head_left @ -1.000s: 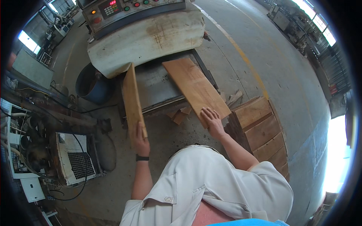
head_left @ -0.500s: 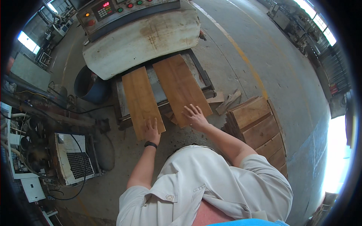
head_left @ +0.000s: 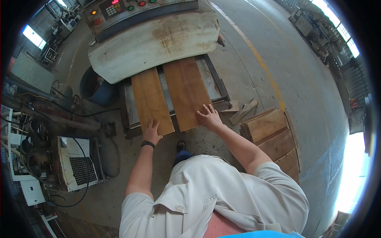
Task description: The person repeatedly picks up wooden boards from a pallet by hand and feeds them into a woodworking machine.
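Note:
Two flat brown wooden boards lie side by side on the metal machine bed (head_left: 215, 88), their far ends under the pale, stained machine hood (head_left: 154, 41). On the near end of the narrower left board (head_left: 149, 93) rests my left hand (head_left: 152, 131), fingers spread, a dark band at its wrist. My right hand (head_left: 210, 119) lies with spread fingers on the near right corner of the wider right board (head_left: 185, 87). A narrow strip of the bed shows between the boards. The hood hides their far ends.
Above the hood is a control panel (head_left: 119, 11) with buttons and a lit display. A dark blue bin (head_left: 97, 89) stands left of the bed. Stacked boards (head_left: 270, 129) and wood offcuts (head_left: 244, 112) lie at right. A cable (head_left: 89, 115) runs along the left.
Both boards have slid away from me, and their far ends are now under the hood. My hands have stayed on their near ends. One of my feet has come into view.

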### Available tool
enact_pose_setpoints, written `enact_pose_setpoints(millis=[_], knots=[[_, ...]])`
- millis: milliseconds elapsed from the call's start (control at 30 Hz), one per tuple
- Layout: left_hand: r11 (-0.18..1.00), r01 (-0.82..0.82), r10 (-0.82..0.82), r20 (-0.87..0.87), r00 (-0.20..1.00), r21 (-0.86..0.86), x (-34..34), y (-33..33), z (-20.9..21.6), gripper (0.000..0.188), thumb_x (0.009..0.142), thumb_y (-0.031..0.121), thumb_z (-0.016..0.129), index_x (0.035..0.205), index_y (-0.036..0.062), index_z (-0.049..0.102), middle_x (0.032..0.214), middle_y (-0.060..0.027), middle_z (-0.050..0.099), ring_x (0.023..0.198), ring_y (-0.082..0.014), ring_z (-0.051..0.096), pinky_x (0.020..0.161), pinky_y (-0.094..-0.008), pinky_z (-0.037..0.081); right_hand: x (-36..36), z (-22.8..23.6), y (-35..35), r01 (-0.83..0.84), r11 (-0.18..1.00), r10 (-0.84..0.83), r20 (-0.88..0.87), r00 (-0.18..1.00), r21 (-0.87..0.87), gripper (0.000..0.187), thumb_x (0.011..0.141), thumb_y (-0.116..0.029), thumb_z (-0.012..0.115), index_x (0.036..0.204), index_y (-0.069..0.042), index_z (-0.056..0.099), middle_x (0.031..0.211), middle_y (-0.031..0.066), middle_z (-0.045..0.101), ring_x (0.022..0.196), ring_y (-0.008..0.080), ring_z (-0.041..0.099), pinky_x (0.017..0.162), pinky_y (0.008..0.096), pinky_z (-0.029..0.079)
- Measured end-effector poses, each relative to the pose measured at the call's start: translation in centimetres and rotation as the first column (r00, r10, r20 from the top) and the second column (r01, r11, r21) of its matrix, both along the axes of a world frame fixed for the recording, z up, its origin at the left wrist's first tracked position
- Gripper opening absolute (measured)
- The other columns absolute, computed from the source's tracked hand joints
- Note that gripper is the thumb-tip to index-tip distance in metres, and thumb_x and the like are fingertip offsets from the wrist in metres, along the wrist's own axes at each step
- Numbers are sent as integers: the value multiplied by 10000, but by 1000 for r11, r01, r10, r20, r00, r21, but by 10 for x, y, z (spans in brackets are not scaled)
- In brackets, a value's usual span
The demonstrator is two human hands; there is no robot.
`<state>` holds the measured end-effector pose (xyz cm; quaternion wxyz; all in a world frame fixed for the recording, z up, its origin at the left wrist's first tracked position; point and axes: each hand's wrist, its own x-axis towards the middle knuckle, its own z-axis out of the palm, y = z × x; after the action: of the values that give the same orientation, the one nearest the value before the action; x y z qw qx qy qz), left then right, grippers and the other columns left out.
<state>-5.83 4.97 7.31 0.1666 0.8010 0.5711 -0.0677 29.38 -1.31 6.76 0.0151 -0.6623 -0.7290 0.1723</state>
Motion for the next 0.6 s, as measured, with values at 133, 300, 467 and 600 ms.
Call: enact_pose_setpoints(millis=[133,300,467,600], knots=[[1000,31,-30,39,999,-7,10,50,2,886,689,206,875,1471,181,459,1611,-111,243,1471,-353,253,1196,-458,320,-5,-9,45,7,999,-8,27,1000,35,735,824,-230,724,1491,-303,421,1605,177,249,1479,448,208,1133,588,300],[999,27,-26,30,999,-18,2,108,-2,863,691,207,874,1456,177,477,1601,-105,265,1468,-357,255,1198,-462,316,-20,3,108,-68,997,70,77,995,-24,641,879,-248,652,1481,-300,439,1596,179,272,1465,464,233,1160,561,272],[998,67,-67,15,998,-1,13,160,9,872,680,211,878,1454,173,479,1599,-110,266,1462,-359,268,1189,-470,326,-19,-3,162,-20,1000,20,96,995,-11,567,921,-268,582,1472,-292,452,1581,197,295,1452,466,261,1161,546,273],[999,29,-29,-5,1000,-31,6,183,5,866,662,215,887,1435,152,501,1598,-122,267,1450,-363,288,1179,-457,342,-31,9,194,6,1000,-5,82,997,-14,505,932,-229,552,1433,-260,503,1558,203,333,1426,454,315,1143,532,305]])
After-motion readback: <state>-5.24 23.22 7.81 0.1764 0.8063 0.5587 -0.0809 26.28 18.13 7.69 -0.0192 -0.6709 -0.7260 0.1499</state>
